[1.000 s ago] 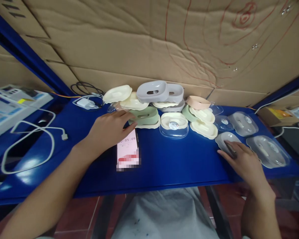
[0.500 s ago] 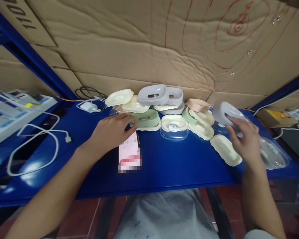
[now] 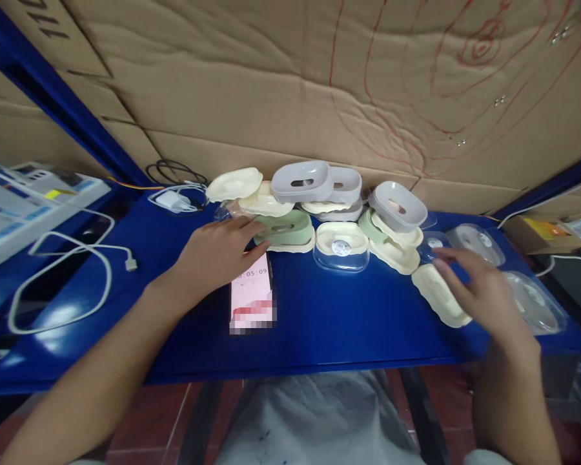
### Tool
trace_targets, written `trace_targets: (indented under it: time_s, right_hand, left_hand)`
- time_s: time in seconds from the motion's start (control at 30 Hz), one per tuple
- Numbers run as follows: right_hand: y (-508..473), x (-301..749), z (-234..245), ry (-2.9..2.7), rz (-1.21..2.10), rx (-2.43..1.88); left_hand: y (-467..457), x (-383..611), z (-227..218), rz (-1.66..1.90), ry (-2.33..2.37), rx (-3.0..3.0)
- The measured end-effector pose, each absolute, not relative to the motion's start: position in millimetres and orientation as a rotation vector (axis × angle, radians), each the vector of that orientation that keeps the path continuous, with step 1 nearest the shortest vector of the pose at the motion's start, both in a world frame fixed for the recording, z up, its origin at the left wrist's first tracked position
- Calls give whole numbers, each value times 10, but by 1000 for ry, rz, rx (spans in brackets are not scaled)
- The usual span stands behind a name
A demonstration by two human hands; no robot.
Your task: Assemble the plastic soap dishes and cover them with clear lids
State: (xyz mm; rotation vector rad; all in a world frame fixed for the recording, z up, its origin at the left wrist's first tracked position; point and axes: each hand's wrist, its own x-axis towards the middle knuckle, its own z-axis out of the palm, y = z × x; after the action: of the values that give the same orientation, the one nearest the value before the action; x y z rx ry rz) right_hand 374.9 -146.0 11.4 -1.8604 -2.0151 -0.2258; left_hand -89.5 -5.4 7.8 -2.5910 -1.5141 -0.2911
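My left hand [image 3: 217,253] rests flat on the blue table [image 3: 329,323], fingertips touching a green soap box [image 3: 285,229] beside a phone [image 3: 252,290] with a pink screen. My right hand [image 3: 484,294] hovers open and empty over a cream tray [image 3: 436,297] lying on the table. A grey lid [image 3: 397,205] sits on top of the pile of cream and green parts [image 3: 392,242], just left of that hand. More grey, cream and green soap box parts [image 3: 303,184] are heaped along the back.
Clear plastic lids [image 3: 535,300] lie at the right end of the table. A white charger and cables [image 3: 174,199] sit at the back left, a looped white cable [image 3: 72,258] further left. Cardboard [image 3: 290,84] covers the wall behind.
My right hand lifted a grey lid off the cream tray, set it on the pile at the back, and has let go and drawn back. The left hand stayed put.
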Motion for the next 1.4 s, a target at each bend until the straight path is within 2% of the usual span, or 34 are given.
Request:
trace_targets:
  time_s: [0.17,0.33,0.5,0.6,0.77,0.87,1.0,1.13,1.27,1.4]
  right_hand:
    - [-2063,3748,-391,-1951,-356,-2160]
    - [-2147,3826,-637,-1902,-270,-2074]
    - [-2219,3857,-455,-1819,-193,-1990]
    - [-2131,3809,-215,-1728,-276,-1955]
    - [-1327,3750,154,-1851,-558,-1859]
    - [-694,3746,286,-1966,-586,-1827]
    - [-274,3746,338,-1973,-557,-1771]
    - [-482,3934,227,-1900,-550,-1774]
    - [-1027,4479,-37,-1599,-568,-2163]
    - [-1597,5105,-337,-1097,-315,-2690]
  left_hand:
    - [-59,-882,92,-257,-1543,-2578]
    - [-61,-874,105,-239,-1534,-2571]
    - [-57,-884,95,-259,-1555,-2578]
    - [-47,-888,75,-277,-1536,-2589]
    - [-44,-893,75,-267,-1506,-2593]
    - [-45,-902,88,-254,-1492,-2586]
    - [-42,-913,90,-271,-1481,-2591]
    - [-45,-914,90,-261,-1484,-2591]
    - [-40,-920,76,-268,-1464,-2604]
    - [-27,-932,54,-281,-1453,-2604]
